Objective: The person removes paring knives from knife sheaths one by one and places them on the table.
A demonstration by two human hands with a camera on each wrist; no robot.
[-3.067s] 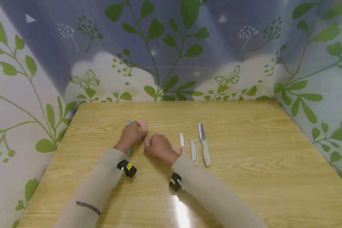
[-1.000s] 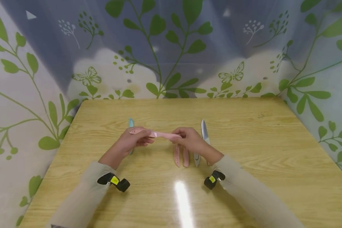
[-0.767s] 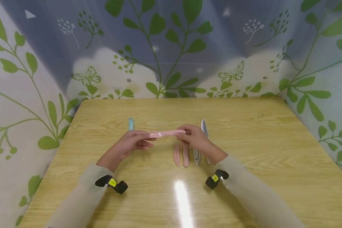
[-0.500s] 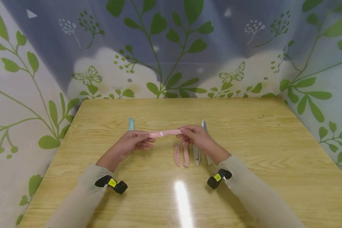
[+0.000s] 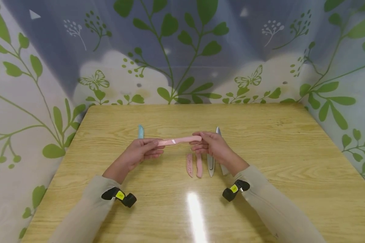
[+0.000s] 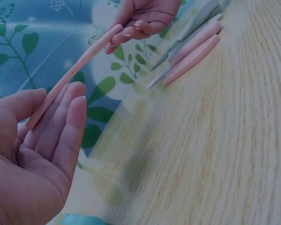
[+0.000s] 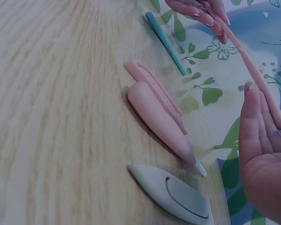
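Observation:
Above the table, both hands hold a pink knife [image 5: 187,139] nearly level, its handle to the right. A pink sheath [image 5: 165,143] covers most of its blade, with a small white patch showing near the handle. My left hand [image 5: 137,152] pinches the sheathed end between thumb and fingers. My right hand [image 5: 216,148] pinches the tip of the handle. In the left wrist view, the pink knife [image 6: 91,51] slants between the two hands. Beneath it lie another pink sheath [image 5: 190,165] and a second pink knife [image 5: 199,167], whose blade the right hand hides in the head view.
Right of the pink pair lie a pale grey sheath [image 5: 211,167] and a larger knife [image 5: 218,130], partly behind the right hand. A turquoise piece [image 5: 141,131] lies behind the left hand. Patterned cloth [image 5: 182,84] rises at the table's [image 5: 261,128] far edge.
Three seconds ago both hands were low over the pink knife at the left; it is now raised and turned sideways. Lately the right hand slid outward to the handle's tip, which tilts slightly up.

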